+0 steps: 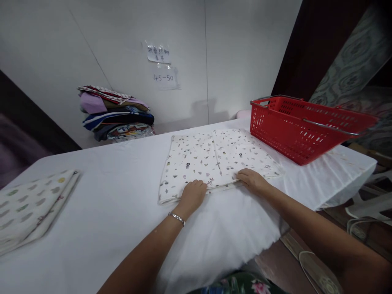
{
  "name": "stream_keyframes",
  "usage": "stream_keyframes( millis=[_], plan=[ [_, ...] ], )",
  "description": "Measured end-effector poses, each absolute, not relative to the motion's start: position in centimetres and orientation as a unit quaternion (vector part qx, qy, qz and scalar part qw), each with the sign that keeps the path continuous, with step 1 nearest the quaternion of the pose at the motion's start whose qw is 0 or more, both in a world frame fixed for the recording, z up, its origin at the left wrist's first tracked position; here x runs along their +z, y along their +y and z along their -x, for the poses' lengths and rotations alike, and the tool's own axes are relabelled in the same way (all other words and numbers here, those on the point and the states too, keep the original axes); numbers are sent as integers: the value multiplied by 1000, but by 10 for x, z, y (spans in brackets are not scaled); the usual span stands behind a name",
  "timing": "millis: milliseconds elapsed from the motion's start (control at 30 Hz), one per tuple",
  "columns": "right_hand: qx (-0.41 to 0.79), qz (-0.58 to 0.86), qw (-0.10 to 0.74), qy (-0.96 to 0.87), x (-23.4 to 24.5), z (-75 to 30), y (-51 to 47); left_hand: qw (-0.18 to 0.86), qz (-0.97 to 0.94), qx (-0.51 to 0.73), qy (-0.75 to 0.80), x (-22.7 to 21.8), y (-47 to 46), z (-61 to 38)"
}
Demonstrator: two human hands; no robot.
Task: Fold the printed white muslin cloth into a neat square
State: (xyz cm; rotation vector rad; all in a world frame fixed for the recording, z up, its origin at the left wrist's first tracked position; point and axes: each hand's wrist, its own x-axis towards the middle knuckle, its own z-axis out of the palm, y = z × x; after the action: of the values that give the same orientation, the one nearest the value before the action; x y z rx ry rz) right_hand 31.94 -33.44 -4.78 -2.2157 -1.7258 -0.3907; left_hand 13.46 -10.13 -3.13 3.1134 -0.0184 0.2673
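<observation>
A folded white cloth with small printed motifs (211,157) lies flat on the white-covered table (116,204). My left hand (192,196), with a silver bracelet at the wrist, rests on the cloth's near edge with its fingers curled over that edge. My right hand (252,179) lies on the near edge a little to the right, fingers bent and pressed onto the fabric. Both hands touch the same cloth.
A red plastic basket (306,126) with metal handles stands at the table's right end. A folded patterned cloth (30,204) lies at the left. A pile of folded fabrics (118,114) sits at the back by the wall. Two paper notes (162,65) hang on the wall.
</observation>
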Motion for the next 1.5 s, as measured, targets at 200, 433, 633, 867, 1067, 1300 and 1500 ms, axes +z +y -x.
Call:
stream_keyframes(
  millis=[200, 433, 633, 867, 1067, 1300, 1500],
  plan=[
    [-124, 764, 161, -613, -49, -311, -341, 26, -993, 111, -13, -40, -103, -131],
    [-120, 762, 171, -614, -52, -308, -345, 56, -991, 118, -24, -42, -101, -126],
    [-96, 741, 175, -641, -46, -307, -349, 71, -988, 128, -37, -42, -100, -125],
    [-103, 747, 164, -636, -46, -306, -349, 52, -987, 150, -16, -47, -101, -133],
    [-124, 753, 162, -625, -54, -309, -347, 60, -988, 141, -16, -45, -102, -132],
    [-137, 758, 169, -615, -53, -309, -347, 53, -988, 141, -36, -44, -106, -136],
    [-102, 756, 176, -623, -41, -301, -348, 71, -985, 154, -18, -49, -106, -140]
  ],
)
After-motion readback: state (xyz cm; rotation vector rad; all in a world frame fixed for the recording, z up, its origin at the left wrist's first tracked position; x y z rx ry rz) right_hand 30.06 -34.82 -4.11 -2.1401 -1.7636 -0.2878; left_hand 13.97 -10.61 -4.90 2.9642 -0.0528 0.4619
